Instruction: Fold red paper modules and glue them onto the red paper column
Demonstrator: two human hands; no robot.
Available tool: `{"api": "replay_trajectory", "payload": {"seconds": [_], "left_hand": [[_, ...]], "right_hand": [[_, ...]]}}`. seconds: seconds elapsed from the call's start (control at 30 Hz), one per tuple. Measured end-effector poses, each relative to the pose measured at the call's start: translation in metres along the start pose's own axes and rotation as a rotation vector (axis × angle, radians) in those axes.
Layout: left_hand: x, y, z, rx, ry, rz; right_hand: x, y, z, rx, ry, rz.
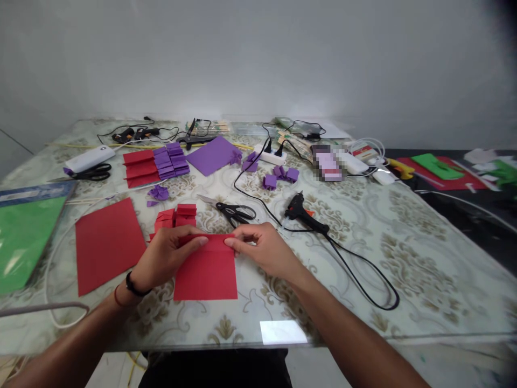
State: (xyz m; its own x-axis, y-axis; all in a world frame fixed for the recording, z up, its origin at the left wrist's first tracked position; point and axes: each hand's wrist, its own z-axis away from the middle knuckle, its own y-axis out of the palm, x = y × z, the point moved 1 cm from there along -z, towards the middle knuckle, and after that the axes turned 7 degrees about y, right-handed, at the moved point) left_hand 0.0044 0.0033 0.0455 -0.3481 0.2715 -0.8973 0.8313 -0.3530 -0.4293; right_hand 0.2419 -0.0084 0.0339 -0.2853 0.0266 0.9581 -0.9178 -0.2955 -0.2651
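Observation:
A square sheet of red paper [206, 277] lies in front of me, its far edge pinched in both hands. My left hand [172, 253] holds the upper left corner between thumb and fingers. At the upper right corner, my right hand [260, 249] grips the same edge, which looks folded over in a narrow strip. Just beyond my left hand sit small folded red paper pieces [186, 214]. Black-handled scissors [234, 210] lie behind my right hand, and a black glue gun [305, 213] rests to its right.
A red sheet stack [107, 242] and green paper pack [28, 237] lie left. Folded purple pieces [172, 160], a purple sheet [212, 155] and a white power strip [270, 155] stand farther back. The glue gun's cable [363, 275] loops right. A phone [328, 164] lies back right.

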Motion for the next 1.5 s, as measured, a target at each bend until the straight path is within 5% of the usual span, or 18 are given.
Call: {"api": "replay_trajectory", "payload": {"seconds": [0.33,0.63,1.0,1.37,1.5], "left_hand": [[0.002,0.001,0.001,0.001,-0.041,0.095],[0.0,0.001,0.0,-0.043,0.096,-0.025],[-0.002,0.01,0.003,0.104,0.207,-0.1],[0.001,-0.023,0.001,-0.196,0.152,-0.07],[-0.001,-0.012,0.002,-0.123,0.155,-0.053]], "right_hand": [[-0.001,0.0,0.0,-0.002,0.012,-0.014],[-0.002,0.003,0.0,-0.016,-0.027,-0.012],[0.001,0.013,0.001,0.022,-0.07,-0.04],[-0.002,-0.022,-0.003,-0.151,-0.123,-0.062],[-0.001,-0.015,-0.003,-0.157,-0.13,-0.137]]}}
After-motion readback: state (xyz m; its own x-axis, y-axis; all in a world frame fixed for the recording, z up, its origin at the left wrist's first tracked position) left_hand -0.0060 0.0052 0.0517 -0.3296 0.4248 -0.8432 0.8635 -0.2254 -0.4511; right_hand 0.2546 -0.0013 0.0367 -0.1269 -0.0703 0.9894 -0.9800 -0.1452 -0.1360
